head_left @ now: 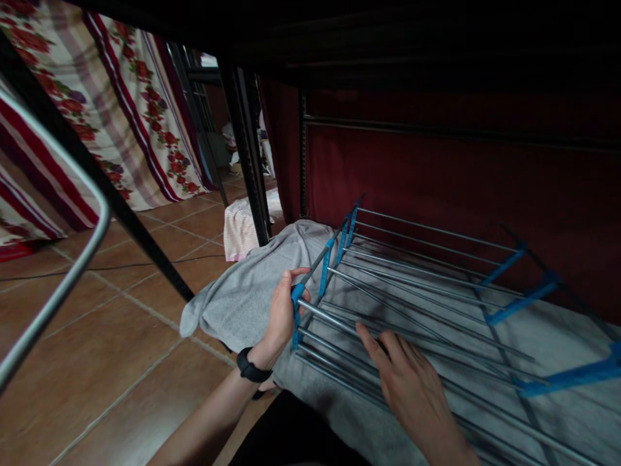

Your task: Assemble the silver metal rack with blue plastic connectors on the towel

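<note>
Indoors, under a dark metal frame, seen from above and behind two bare hands. At 6 o'clock, low in view, a left hand (pixel 281 317) with a black wristband (pixel 252 367), fingers curled closed around the near end of a folded drying rack (pixel 412 304), thumb pressed along a blue plastic bracket (pixel 295 310) at that end. Just toward 4 o'clock from it, a right hand (pixel 412 388) laid flat and spread open on the rack's silver rods, palm down, index finger stretched forward along one rod, gripping nothing.

Rack itself lying nearly flat from centre out toward 3 and 4 o'clock: rows of thin metal rods joined by blue plastic brackets, more blue pieces (pixel 524 299) along the far right edge. Beneath the rack, a grey cloth (pixel 252 291) draped over a raised surface, its edge hanging down toward the floor at 8 o'clock.

At 7 to 9 o'clock, reddish-brown floor tiles (pixel 126 336) and a curved silver tube (pixel 63 278) close to the lens. At 10 to 11 o'clock, floral and striped fabric (pixel 121 97) hanging down to the floor. At 12 o'clock, black upright posts (pixel 250 149); behind them a small pale checked bundle (pixel 240 226) on the floor. At 1 to 3 o'clock, dark red fabric (pixel 460 181) as a backdrop.
</note>
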Available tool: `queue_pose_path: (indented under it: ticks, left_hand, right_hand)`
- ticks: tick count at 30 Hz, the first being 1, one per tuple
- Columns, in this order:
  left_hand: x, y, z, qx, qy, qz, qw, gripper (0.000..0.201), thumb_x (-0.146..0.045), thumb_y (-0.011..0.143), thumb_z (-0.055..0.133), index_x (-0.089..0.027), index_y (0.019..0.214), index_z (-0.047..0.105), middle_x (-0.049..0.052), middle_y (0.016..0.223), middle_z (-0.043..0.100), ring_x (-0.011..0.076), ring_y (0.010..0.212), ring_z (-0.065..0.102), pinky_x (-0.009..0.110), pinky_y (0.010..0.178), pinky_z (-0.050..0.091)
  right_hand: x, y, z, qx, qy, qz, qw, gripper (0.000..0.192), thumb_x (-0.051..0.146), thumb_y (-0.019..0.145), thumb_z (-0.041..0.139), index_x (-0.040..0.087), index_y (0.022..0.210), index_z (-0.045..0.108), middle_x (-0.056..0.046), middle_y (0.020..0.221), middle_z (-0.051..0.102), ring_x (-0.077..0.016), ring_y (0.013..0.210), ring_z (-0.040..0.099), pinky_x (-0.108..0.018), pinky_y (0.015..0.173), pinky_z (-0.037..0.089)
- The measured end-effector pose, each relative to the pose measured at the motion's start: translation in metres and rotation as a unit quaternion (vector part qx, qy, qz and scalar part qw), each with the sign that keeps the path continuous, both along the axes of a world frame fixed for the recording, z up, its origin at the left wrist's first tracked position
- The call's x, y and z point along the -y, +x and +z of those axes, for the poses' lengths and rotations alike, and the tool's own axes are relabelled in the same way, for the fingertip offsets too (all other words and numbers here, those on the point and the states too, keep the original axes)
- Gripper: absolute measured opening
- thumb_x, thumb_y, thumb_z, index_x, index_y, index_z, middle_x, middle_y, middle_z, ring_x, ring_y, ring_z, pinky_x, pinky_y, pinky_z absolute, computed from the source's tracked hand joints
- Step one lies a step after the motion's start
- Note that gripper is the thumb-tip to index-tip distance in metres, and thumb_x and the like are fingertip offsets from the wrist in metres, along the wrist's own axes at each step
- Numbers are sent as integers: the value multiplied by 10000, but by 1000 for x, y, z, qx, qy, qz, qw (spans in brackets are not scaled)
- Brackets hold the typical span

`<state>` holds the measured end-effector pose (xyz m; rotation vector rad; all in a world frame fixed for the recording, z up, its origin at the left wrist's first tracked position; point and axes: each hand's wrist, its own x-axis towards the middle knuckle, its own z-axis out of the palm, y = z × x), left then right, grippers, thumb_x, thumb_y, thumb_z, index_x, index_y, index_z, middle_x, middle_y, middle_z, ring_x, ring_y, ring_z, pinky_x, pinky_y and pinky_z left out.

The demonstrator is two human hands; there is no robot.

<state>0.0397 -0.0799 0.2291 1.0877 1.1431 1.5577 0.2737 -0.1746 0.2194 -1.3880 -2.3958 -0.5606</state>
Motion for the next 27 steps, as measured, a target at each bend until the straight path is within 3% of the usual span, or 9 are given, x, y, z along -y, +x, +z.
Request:
queue_pose_path:
  ticks: [12,27]
  left_hand:
    - [1,4,-1,11,-13,16,1000,627,-713,922,376,-207,1136,678,-22,508,537,121,421,419,226,422,318]
    - [2,5,-3,-4,-4,11,1000,609,-699,926,379,-206,1145,662,-30,505,516,111,408,377,210,395,290]
  right_hand:
    - [1,3,-1,-10,-17,9,1000,733,-5,838,467,233,1525,372,-39,1017,605,-180,839,590,-346,763,493]
    - [2,-4,0,-11,-10,0,1000,663,18,835,534,220,1461,447,-38,991,610,-183,851,573,-345,804,458]
